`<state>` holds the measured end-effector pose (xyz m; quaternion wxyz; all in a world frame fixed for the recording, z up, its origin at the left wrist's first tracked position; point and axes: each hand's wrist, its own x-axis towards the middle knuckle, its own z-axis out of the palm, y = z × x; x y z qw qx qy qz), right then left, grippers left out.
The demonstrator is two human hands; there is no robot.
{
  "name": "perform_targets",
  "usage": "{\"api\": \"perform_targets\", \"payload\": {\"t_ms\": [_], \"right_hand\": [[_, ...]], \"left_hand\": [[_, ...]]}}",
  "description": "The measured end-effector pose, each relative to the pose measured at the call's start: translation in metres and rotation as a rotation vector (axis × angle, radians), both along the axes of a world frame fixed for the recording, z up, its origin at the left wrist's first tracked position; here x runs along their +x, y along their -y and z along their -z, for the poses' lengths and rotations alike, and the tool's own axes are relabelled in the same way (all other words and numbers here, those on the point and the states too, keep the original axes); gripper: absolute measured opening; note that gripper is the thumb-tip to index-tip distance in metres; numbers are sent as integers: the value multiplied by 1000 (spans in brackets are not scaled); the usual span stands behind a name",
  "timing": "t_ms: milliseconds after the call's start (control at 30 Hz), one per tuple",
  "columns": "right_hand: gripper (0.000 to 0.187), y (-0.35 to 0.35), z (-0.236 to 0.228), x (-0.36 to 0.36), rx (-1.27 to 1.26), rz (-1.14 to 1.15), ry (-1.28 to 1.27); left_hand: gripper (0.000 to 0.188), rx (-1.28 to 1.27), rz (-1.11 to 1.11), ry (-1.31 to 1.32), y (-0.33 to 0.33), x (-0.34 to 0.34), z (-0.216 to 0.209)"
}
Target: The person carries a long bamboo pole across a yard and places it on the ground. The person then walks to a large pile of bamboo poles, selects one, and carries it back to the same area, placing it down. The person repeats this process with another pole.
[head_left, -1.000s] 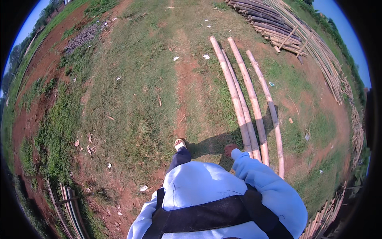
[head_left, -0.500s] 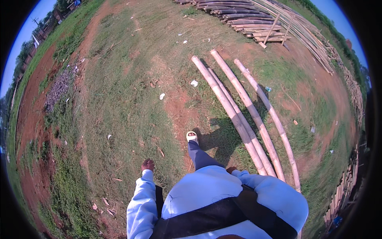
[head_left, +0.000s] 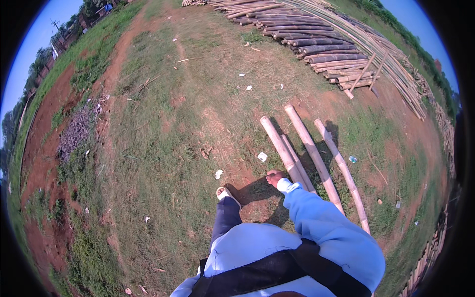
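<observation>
My right hand is swung forward in front of me, its fingers curled inward with nothing seen in them. From above it appears close to the leftmost of several thick, pale bamboo poles lying side by side on the grass; no grip on the pole shows. The other poles lie to its right, and their near parts pass behind my blue sleeve. My left hand is out of view; only a bit of that sleeve shows at the lower edge. One foot in a light sandal is stepped forward.
A big stack of dark bamboo poles lies at the far right, with slanted stakes at its near end. Longer poles lie beyond it. Bits of white litter dot the grass. A grey rubble heap lies left.
My right hand has swung forward into clear view, while my left hand has dropped out of sight. The poles and stack now appear lower in view, and a sandalled foot is forward further left.
</observation>
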<state>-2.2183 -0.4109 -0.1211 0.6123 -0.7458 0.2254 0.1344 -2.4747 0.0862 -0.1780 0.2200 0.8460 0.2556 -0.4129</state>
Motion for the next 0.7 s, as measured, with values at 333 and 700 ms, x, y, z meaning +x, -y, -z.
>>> {"api": "perform_targets", "payload": {"t_ms": [333, 700], "right_hand": [[31, -1, 18, 87, -883, -1340, -317], [27, -33, 57, 294, -903, -1098, -404]], "left_hand": [[24, 124, 639, 249, -46, 355, 22], [30, -834, -733, 427, 37, 771, -92]]}}
